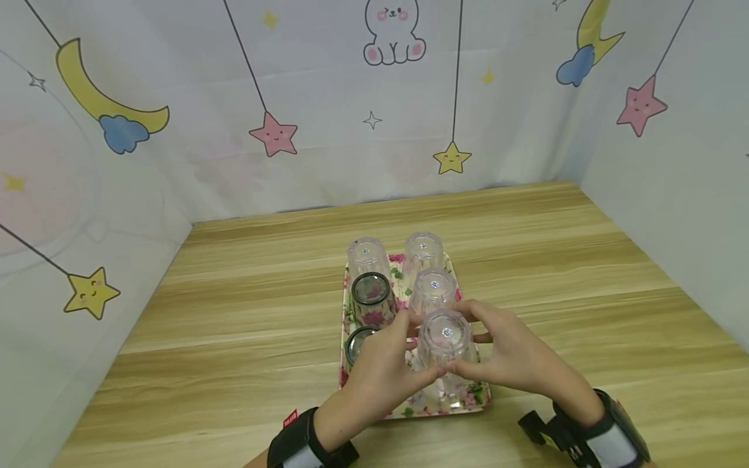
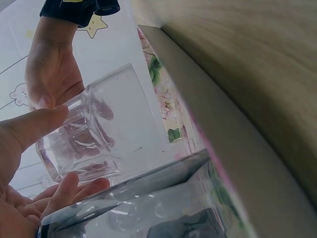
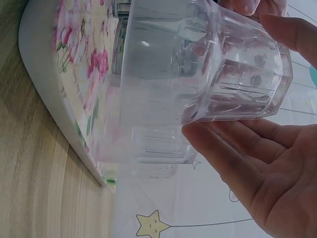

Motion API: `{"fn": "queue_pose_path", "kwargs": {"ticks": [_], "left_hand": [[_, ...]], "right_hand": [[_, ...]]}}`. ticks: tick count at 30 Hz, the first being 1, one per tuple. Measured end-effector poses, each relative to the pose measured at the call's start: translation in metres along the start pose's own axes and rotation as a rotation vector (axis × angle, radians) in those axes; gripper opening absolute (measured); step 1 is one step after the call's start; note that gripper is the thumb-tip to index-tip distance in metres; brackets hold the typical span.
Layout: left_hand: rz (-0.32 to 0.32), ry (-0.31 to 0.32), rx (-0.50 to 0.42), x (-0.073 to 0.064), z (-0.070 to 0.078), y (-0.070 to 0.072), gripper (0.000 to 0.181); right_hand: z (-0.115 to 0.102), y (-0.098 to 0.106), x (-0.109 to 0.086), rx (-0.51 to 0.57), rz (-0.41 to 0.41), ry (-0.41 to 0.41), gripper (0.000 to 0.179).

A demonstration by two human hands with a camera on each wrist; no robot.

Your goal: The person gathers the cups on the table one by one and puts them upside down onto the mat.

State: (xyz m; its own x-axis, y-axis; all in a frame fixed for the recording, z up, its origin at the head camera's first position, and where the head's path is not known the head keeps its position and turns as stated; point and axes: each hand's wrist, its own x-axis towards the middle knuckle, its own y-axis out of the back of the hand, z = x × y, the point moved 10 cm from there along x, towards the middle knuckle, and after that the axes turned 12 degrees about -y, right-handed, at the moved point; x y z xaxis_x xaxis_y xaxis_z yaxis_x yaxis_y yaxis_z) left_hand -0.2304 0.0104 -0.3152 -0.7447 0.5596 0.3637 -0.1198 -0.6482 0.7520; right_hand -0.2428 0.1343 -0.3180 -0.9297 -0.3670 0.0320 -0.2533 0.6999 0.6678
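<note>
A clear faceted tumbler point(image 1: 446, 341), upside down, stands at the near right of a flowered tray point(image 1: 409, 411). My left hand point(image 1: 383, 364) grips it from the left and my right hand point(image 1: 517, 351) from the right, thumbs meeting at the near side. Around its narrower base end, fingers and thumbs curl in both wrist views; the wide rim point(image 3: 126, 64) faces the tray. Whether that rim touches the tray, I cannot tell. Close beside my left fingers is a dark-tinted glass point(image 2: 148, 208), partly hidden by that hand in the head view.
Behind the held tumbler are two more clear inverted tumblers point(image 1: 434, 289). The tray's left row has another dark-tinted glass point(image 1: 372, 296) and a clear tumbler point(image 1: 367, 257) at the back. A wooden table point(image 1: 246, 312) meets printed cloth walls point(image 1: 328, 175).
</note>
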Motion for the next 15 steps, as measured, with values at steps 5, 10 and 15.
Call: {"fn": "queue_pose_path", "kwargs": {"ticks": [5, 10, 15], "left_hand": [[-0.007, 0.008, 0.004, 0.0, -0.0002, -0.0005, 0.061], [-0.013, 0.003, 0.034, 0.0001, 0.0, -0.0004, 0.06], [-0.01, -0.001, 0.044, 0.0003, 0.0009, 0.0001, 0.059]], "right_hand": [[0.0015, -0.0002, 0.0, -0.003, 0.0, -0.008, 0.066], [0.0021, -0.0003, -0.0004, -0.007, 0.0, -0.012, 0.066], [0.0032, -0.0008, -0.0004, -0.014, 0.0, -0.017, 0.067]]}}
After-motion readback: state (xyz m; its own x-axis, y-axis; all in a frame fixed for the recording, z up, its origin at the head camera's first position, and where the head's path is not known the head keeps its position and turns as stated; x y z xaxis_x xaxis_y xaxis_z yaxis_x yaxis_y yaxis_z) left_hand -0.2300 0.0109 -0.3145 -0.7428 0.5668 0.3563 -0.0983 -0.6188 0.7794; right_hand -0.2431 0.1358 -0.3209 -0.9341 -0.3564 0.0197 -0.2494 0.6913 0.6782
